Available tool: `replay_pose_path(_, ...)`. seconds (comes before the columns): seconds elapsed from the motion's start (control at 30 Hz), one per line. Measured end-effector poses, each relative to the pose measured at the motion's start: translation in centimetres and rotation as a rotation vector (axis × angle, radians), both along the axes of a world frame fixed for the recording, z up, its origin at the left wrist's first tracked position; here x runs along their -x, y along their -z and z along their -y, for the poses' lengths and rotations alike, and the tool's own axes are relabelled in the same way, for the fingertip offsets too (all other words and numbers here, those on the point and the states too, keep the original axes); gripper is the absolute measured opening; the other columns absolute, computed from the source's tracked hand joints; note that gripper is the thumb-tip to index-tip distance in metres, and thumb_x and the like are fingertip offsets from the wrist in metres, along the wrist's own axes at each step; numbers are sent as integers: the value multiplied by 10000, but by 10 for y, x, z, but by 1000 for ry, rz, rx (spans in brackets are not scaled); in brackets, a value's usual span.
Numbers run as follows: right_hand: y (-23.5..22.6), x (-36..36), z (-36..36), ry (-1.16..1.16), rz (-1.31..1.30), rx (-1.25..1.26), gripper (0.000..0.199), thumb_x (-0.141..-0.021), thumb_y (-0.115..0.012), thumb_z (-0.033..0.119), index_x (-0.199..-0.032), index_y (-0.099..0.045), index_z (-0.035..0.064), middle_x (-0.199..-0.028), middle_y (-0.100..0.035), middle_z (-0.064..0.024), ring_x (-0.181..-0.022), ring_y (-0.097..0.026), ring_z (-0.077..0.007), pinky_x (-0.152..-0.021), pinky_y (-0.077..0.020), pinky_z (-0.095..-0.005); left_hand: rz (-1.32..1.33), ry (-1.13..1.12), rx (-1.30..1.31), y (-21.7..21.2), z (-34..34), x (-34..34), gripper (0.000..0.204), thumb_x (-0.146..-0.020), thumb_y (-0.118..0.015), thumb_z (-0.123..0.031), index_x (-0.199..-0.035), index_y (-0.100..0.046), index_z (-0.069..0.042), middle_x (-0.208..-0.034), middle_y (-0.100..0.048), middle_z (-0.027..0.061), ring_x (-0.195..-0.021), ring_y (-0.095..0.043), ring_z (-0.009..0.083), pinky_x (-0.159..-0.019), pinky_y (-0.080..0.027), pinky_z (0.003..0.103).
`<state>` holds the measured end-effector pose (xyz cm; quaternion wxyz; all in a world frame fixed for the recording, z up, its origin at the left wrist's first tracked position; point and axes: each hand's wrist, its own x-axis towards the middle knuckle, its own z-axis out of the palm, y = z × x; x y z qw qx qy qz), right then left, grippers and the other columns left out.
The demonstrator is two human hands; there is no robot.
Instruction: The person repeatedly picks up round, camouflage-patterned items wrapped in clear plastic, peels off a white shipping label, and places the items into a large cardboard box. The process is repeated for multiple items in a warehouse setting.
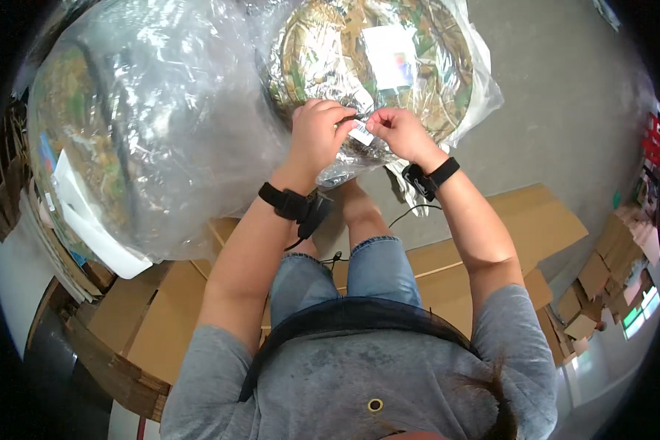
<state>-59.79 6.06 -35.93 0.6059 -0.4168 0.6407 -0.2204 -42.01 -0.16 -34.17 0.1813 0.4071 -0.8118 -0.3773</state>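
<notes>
A round, flat bundle in camouflage cloth (pixel 440 95) lies in front of me inside a clear plastic bag (pixel 484 95). A white printed sheet (pixel 389 59) shows on it. At the bag's near side, my left hand (pixel 315 136) has thumb and fingers closed at one end of a small white barcode label (pixel 360 133). My right hand (pixel 405 136) pinches the label's other end between thumb and forefinger. Whether a bit of the bag is also caught in the fingers, I cannot tell. Black straps with small devices circle both wrists.
To the left stands a large clear bag (pixel 191 110) with more camouflage bundles and a white sheet (pixel 95 220). Cardboard (pixel 543 220) lies around my legs. A thin black cable (pixel 411 211) runs near my knees. Cartons (pixel 601 257) are stacked at the far right.
</notes>
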Motion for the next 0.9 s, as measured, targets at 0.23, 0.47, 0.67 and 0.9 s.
replay_pose_path(0.23, 56, 4, -7, 260, -37, 161, 280, -746, -658, 173, -892, -556, -45, -894, -599, -90, -749, -564, -163, -620, -450, -304, 104, -157, -367, 51, -11, 1, 116, -743, -639, -140, -767, -658, -28, -680, -627, 64, -651, -572, 196, -622, -447, 301)
replay_pose_path(0.47, 89, -31, -32, 664, 450, -379, 189, -808, -628, 160, -963, -583, 60, -846, -600, 3, -770, -556, -90, -689, -448, -225, -477, -845, -1243, 102, -52, 4, 182, -833, -591, -139, -986, -590, -39, -815, -604, 7, -673, -500, 54, -607, -397, 178)
replay_pose_path(0.67, 131, -39, -16, 754, 368, -174, 103, -817, -605, 109, -852, -618, 13, -745, -602, 2, -644, -506, -68, -602, -409, -206, -567, -998, -1309, 122, -62, 22, 254, -835, -592, -134, -1066, -554, -36, -825, -604, 12, -671, -518, 57, -603, -407, 178)
replay_pose_path(0.9, 194, 10, 58, 80, -326, 115, 146, -770, -609, 163, -772, -609, 17, -648, -584, -121, -591, -525, -272, -610, -432, -314, -160, -786, -801, 186, -63, 12, 396, -789, -615, -89, -1158, -510, 8, -927, -569, 54, -789, -503, 120, -725, -429, 245)
